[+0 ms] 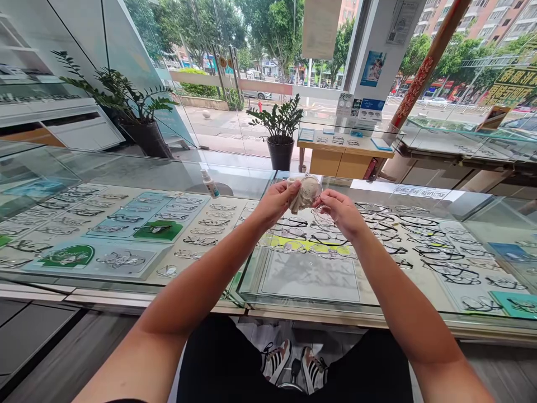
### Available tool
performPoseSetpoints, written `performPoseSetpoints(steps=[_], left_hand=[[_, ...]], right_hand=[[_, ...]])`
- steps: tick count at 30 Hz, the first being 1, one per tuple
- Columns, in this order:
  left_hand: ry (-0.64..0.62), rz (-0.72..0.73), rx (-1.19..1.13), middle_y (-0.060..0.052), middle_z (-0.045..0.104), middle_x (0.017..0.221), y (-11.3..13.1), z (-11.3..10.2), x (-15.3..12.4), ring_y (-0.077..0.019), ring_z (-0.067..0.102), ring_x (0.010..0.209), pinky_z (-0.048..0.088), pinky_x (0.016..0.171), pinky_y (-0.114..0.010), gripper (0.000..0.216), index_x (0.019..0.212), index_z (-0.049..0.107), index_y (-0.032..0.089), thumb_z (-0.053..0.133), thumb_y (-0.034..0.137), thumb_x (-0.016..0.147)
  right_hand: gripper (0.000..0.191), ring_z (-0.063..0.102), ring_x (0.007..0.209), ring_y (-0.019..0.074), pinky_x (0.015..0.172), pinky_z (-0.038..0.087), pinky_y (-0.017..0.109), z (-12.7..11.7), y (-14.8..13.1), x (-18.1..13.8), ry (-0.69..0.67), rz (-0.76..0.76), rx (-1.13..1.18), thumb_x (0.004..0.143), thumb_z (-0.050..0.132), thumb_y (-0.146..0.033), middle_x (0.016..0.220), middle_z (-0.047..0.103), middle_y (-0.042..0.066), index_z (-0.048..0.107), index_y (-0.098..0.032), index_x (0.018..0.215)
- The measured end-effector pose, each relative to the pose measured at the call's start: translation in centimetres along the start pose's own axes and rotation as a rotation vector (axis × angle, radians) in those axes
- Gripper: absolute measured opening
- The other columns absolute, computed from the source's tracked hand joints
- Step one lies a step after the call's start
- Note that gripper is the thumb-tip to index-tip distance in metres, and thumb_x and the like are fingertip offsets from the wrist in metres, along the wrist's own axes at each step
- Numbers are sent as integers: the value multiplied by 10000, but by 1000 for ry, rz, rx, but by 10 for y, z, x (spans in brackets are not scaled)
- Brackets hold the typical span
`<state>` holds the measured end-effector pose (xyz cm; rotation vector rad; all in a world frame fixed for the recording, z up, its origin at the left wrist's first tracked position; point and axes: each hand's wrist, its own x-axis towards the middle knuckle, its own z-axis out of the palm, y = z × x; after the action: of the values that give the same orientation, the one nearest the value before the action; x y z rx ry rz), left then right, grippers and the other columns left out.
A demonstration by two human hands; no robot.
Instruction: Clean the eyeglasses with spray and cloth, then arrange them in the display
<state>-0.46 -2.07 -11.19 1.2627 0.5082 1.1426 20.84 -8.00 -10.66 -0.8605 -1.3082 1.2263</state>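
Over the glass counter, my left hand [280,200] pinches a pale beige cloth [296,196], with the thumb on top. The cloth lies against one lens of a pair of thin-rimmed eyeglasses [321,187]. My right hand [339,208] is closed on the glasses at their right side, fingertips near the frame. Part of the glasses is hidden behind the cloth and my fingers. Left of my hands a small white spray bottle [210,184] stands on the counter top.
The glass display counter [255,280] holds rows of eyeglasses below my hands. A potted plant [280,148] stands beyond it, before the window, with another potted plant [145,126] at left. A low wooden display table [344,161] stands behind. My shoes [277,361] show below.
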Motion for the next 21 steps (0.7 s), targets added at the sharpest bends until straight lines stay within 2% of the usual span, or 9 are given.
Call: performPoseSetpoints(steps=[7,12,17,21], left_hand=[[-124,0,30,-55,766,778,3,-2,-2,-137,660,658,516,607,-254,636,930,816,130,995,730,822],[-101,26,47,-76,805,854,-1,-5,0,-156,712,737,549,675,-266,626,998,856,122,1020,696,808],[-100,-10,66,-81,835,920,0,-7,0,-152,724,754,571,702,-270,587,1040,861,140,1070,616,767],[-109,-7,118,-83,836,944,4,-5,-4,-137,697,742,496,640,-245,605,1157,870,147,1103,511,734]], right_hand=[[464,622,929,208,829,453,362,0,0,1,-37,58,31,754,979,-646,935,776,51,755,-242,797],[454,598,923,199,845,439,368,3,1,-1,-70,89,49,740,980,-629,957,753,57,786,-223,804],[451,590,932,205,834,415,367,4,1,0,-52,95,63,714,983,-615,939,736,55,769,-224,785],[439,573,914,198,832,402,366,3,2,0,-50,94,62,720,980,-603,934,730,49,770,-223,790]])
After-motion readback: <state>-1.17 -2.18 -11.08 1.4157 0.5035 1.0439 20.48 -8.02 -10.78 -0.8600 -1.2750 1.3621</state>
